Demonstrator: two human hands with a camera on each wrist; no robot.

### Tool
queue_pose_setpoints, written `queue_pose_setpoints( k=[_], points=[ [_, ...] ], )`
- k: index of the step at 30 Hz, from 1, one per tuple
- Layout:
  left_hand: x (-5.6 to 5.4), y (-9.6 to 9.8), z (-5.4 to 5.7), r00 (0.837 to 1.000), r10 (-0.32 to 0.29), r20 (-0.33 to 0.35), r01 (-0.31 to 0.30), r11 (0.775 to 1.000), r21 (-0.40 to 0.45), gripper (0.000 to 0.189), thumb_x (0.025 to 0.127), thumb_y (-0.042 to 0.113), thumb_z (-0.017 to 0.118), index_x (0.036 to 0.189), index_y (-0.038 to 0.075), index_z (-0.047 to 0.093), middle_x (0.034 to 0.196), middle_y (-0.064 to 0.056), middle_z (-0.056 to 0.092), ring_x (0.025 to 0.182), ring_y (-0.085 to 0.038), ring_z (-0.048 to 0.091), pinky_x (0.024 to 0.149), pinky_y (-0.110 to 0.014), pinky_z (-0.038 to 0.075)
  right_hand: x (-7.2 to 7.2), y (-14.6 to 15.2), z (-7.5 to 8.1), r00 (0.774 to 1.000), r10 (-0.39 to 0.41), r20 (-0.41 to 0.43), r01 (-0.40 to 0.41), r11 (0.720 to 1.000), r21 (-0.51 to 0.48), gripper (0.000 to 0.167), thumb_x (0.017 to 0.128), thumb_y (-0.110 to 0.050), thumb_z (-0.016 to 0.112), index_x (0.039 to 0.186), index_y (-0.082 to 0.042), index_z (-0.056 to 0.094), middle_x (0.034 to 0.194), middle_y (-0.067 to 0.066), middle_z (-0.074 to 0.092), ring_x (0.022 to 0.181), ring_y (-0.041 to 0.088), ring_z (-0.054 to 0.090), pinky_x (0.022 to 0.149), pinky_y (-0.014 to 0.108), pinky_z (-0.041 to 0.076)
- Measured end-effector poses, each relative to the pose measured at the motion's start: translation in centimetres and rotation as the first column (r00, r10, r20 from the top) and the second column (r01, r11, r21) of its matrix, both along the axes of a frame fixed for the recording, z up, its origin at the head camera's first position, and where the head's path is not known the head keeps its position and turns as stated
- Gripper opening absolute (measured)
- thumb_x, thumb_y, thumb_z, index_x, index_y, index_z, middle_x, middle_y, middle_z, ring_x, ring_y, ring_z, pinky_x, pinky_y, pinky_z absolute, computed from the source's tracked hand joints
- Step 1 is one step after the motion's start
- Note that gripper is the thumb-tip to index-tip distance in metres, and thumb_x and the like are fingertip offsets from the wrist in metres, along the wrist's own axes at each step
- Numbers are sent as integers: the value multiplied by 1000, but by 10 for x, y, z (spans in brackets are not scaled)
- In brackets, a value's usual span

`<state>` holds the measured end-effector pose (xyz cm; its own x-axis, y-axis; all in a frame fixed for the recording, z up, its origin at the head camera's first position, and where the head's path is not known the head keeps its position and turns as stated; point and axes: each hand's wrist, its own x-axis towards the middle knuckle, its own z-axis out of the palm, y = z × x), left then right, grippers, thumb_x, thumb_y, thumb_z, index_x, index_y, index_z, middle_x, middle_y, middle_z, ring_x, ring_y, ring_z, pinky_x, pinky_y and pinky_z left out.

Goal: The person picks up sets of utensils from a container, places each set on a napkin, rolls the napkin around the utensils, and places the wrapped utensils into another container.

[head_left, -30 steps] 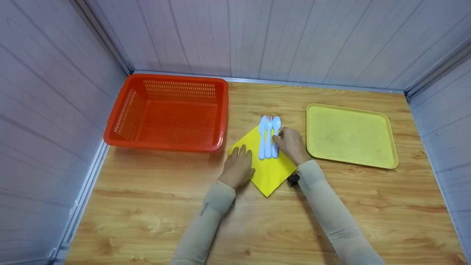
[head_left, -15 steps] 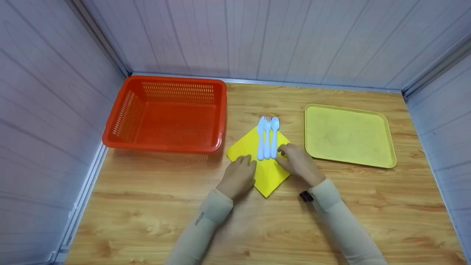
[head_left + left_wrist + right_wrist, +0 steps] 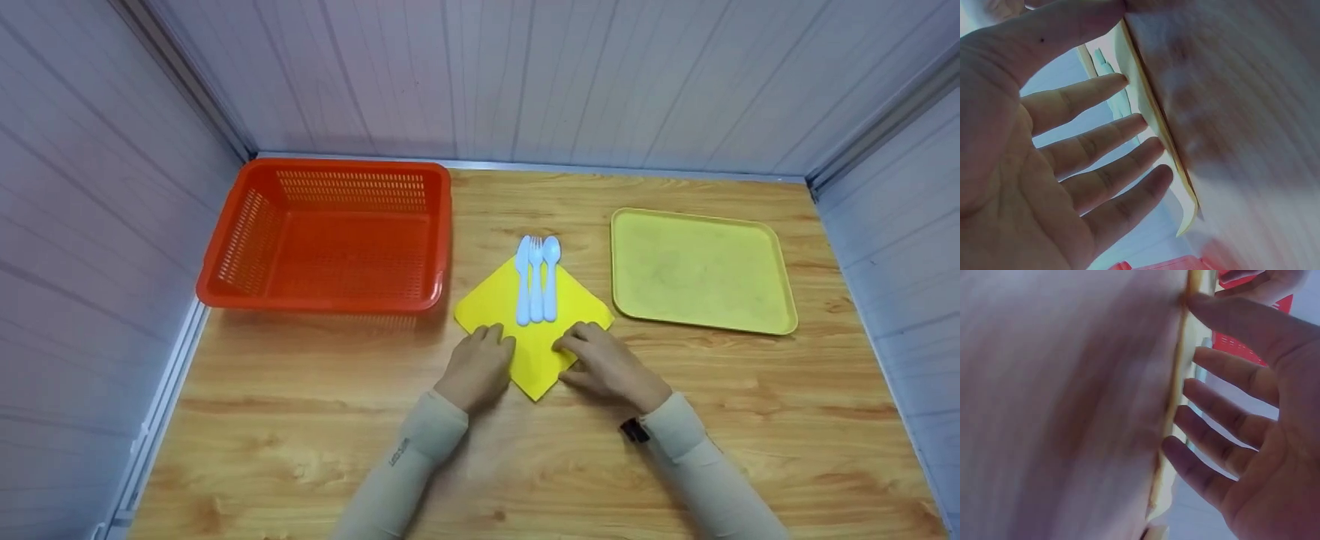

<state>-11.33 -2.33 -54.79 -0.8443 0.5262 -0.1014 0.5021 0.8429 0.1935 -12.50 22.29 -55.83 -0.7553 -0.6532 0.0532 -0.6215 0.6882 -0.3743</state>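
Observation:
A yellow napkin (image 3: pixel 534 367), turned like a diamond, lies on the wooden table. On its upper part a light-blue plastic knife (image 3: pixel 523 289), fork (image 3: pixel 535 294) and spoon (image 3: pixel 551 285) rest side by side, their heads past the top corner. My left hand (image 3: pixel 476 367) touches the lower left edge with spread, nearly straight fingers (image 3: pixel 1112 129). At the lower right edge is my right hand (image 3: pixel 611 367), its fingers (image 3: pixel 1230 399) extended over the napkin and its thumb low by the edge. Neither hand holds the cutlery.
A red plastic basket (image 3: pixel 322 304) with slotted sides stands at the back left. To the right lies a flat yellow tray (image 3: pixel 697 270). Pale panel walls (image 3: pixel 555 82) enclose the table (image 3: pixel 300 435) at the back and both sides.
My right hand has left the spoon and come down to the napkin's lower right edge. My left hand has slid slightly down along the lower left edge. The cutlery stays on the napkin.

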Motion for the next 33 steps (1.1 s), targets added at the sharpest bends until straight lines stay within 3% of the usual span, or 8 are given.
queue_pose_setpoints(
  k=[11, 17, 27, 33],
  points=[
    [1, -2, -2, 998, 37, 59, -39, 999, 31, 26, 93, 13, 62, 117, 3, 64, 134, -19, 54, 121, -36, 53, 99, -47, 48, 4, -3, -2, 998, -14, -54, 14, 1000, 2, 37, 83, -22, 84, 112, -6, 70, 105, 9, 59, 93, 25, 57, 77, 39, 50],
    [3, -4, -3, 1000, 17, -8, -16, 999, 50, 13, 91, 10, 61, 103, 4, 63, 117, -16, 58, 107, -33, 59, 88, -45, 52, 5, -3, -6, 991, -23, -136, 22, 1000, -7, 31, 82, -20, 84, 105, -5, 71, 102, 8, 63, 92, 26, 61, 79, 39, 53],
    [-1, -8, -1, 1000, 10, 27, -13, 995, 101, 15, 87, 9, 66, 101, 7, 61, 104, -11, 58, 96, -30, 58, 83, -44, 50, 4, -5, -6, 990, -59, -128, 59, 998, -5, 20, 90, -22, 76, 101, -6, 72, 98, 6, 67, 89, 25, 64, 79, 40, 54],
    [-5, -9, -2, 996, 23, -83, -13, 992, 127, 4, 88, 8, 60, 87, 5, 63, 88, -8, 59, 78, -27, 60, 70, -41, 51, 4, -5, -7, 990, -54, -133, 54, 999, -5, 17, 93, -23, 73, 100, -8, 73, 97, 6, 67, 88, 24, 64, 78, 40, 53]
  ],
)
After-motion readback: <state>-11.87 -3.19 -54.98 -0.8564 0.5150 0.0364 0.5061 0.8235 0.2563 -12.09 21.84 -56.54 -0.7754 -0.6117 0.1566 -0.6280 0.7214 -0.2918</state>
